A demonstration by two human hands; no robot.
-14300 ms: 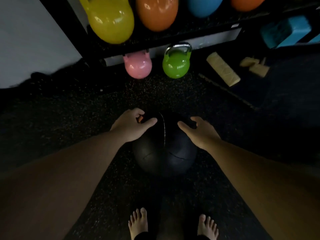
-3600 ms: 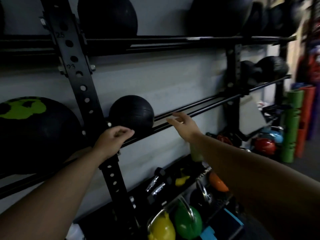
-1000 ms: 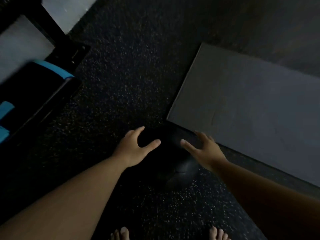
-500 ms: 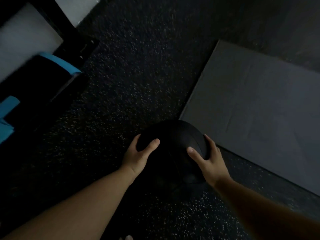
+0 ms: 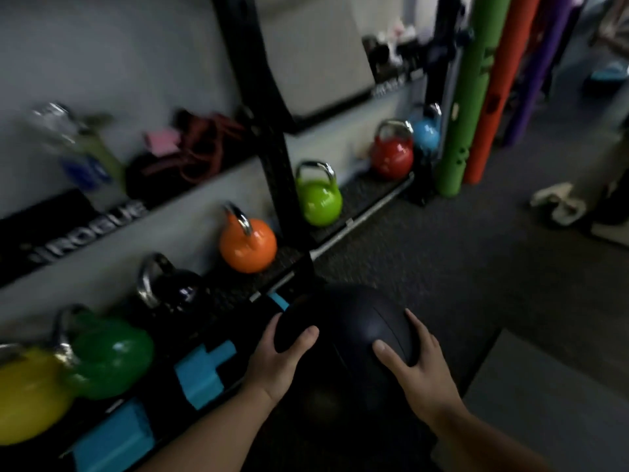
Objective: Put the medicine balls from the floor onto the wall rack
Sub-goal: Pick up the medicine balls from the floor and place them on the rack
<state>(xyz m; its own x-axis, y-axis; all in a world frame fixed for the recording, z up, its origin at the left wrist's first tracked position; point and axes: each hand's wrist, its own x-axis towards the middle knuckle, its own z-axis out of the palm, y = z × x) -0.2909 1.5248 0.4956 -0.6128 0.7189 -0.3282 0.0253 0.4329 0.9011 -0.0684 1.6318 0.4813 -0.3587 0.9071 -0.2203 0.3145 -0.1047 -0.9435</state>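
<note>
A black medicine ball [image 5: 343,332] is held in front of me, off the floor, low in the middle of the view. My left hand [image 5: 277,362] grips its left side with the thumb on top. My right hand [image 5: 417,366] clasps its right side, fingers spread over the curve. The black upright of the wall rack [image 5: 269,137] rises just behind the ball, with low shelves branching left and right. The upper ball shelves are out of view.
Kettlebells line the bottom shelf: yellow [image 5: 27,396], dark green [image 5: 109,356], black [image 5: 170,287], orange [image 5: 246,245], lime [image 5: 320,199], red [image 5: 391,155], blue [image 5: 425,131]. Blue blocks [image 5: 204,373] lie below. Green [image 5: 463,97] and orange [image 5: 493,83] foam rollers stand right. A grey mat [image 5: 544,403] covers the floor at right.
Both hands closed on the ball on the floor beside the mat and lifted it. My view has swung up from the floor toward the rack and kettlebells.
</note>
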